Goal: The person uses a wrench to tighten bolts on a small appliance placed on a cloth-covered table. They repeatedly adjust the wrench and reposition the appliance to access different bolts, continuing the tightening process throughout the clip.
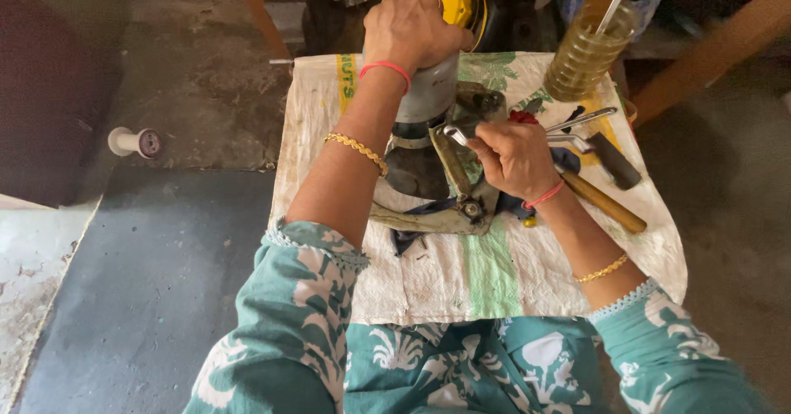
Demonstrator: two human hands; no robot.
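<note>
My left hand (412, 28) grips the top of a grey power tool (428, 93) with a yellow cap, which stands upright on a dark round base (412, 171). My right hand (512, 157) is closed on a metal spanner (455, 136) set against the tool's lower body. A worn metal plate (428, 218) and a dark rag lie under the base. All of it rests on a white woven sack (494, 274) spread over a small table.
A hammer with a wooden handle (606, 201) and metal tools (581, 120) lie right of my right hand. A jar of yellowish liquid (585, 51) stands at the back right. A white spool (132, 141) lies on the floor at left.
</note>
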